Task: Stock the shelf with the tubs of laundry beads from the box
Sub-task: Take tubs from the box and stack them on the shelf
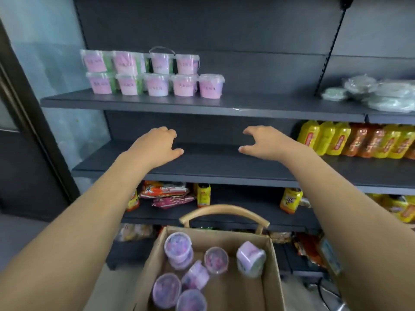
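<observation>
Both hands empty, fingers loosely spread: left hand (160, 143), right hand (262, 142). Tubs (155, 74) on shelf (258, 106) at 11 o'clock; box (272, 277) at 6.

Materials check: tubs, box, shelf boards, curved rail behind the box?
The tubs look like clear glossy plastic: pink-purple contents show through lids and walls. The box is matte brown cardboard, by its colour and thin walls. The shelf boards seem dark grey painted metal, matte, hung on slotted uprights; not certain. The curved rail looks like smooth light wood or bamboo.
</observation>
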{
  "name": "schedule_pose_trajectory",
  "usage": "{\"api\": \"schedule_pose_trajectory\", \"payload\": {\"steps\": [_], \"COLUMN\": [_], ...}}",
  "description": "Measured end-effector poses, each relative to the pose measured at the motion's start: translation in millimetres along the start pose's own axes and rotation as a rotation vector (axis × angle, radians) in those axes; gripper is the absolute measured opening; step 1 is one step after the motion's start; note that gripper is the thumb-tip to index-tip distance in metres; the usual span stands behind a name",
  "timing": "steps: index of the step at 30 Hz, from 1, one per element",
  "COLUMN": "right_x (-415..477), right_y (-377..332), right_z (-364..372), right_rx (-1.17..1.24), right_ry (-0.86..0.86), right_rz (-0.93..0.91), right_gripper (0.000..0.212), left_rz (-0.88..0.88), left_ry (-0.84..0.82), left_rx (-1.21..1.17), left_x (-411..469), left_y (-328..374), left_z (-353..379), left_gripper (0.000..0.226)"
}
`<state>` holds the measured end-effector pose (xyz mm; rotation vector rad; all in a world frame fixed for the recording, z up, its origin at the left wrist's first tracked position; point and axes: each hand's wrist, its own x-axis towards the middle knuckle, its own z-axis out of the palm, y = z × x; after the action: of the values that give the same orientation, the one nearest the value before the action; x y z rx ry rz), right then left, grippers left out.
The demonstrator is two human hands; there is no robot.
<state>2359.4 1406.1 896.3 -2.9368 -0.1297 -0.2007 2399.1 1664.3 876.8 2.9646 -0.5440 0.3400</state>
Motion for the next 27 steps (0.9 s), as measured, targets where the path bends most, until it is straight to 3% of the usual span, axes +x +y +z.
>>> {"api": "schedule_pose_trajectory", "payload": {"steps": [7, 14, 18, 22, 25, 27], "right_x": [-72, -100, -98, -90, -90, -89], "right_y": [32, 57, 67, 73, 79, 81], "right_z": [88, 191, 246, 312, 350, 371], "right_rx": [0.033, 0.09, 0.085, 0.1, 0.086, 0.086], "right_ry": [-0.196, -0.425, -0.512, -0.633, -0.702, -0.751], "right_rz": [0.031, 0.131, 0.178, 0.218, 0.292, 0.315], "right_gripper": [0.061, 0.041, 0.036, 0.061, 0.047, 0.054], "left_rz": [-0.055, -0.07, -0.05, -0.025, -0.045, -0.055], "left_ry": [-0.097, -0.311, -0.346, -0.442, -0.512, -0.538], "left_rx": [-0.074, -0.146, -0.199, -0.241, -0.274, -0.276], "left_x": [-84, -128, -135, -133, -128, -122], "left_y": [37, 32, 24, 11, -1, -7], "left_z": [86, 194, 253, 311, 347, 367], "left_gripper": [0.049, 0.038, 0.033, 0.03, 0.025, 0.025]}}
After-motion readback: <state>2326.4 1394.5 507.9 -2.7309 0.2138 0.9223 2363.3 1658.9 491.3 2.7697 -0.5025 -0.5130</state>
